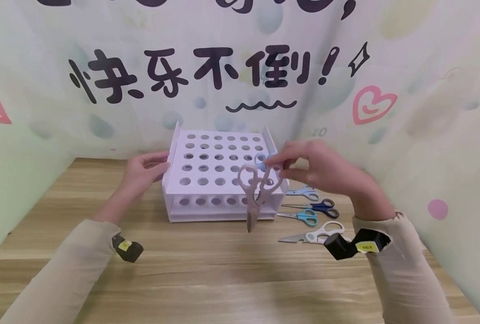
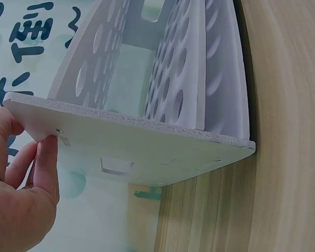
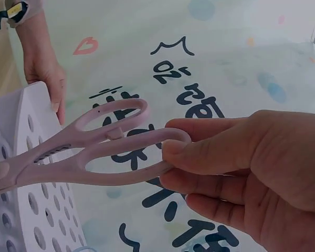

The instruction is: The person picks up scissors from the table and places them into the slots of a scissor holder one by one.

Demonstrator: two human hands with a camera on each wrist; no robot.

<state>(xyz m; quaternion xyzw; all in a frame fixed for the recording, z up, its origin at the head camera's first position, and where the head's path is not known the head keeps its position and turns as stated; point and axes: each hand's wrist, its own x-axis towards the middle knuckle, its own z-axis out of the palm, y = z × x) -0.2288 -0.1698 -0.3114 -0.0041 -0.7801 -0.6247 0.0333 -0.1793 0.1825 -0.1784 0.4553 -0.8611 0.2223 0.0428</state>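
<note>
Pale pink scissors [image 1: 253,210] hang blades down from the right hand [image 1: 317,166], whose grip is narrow, thumb and fingers pinching one handle loop. They are in front of the right part of a white rack [image 1: 207,188] with rows of round holes, which stands near the back edge of the table [image 1: 183,279]. The left hand [image 1: 140,170], its grip loose, touches the rack's left side. Between the rack and the table's right edge lie light blue scissors [image 1: 305,192], dark blue scissors [image 1: 323,207], turquoise scissors [image 1: 305,216] and white scissors [image 1: 312,236].
</note>
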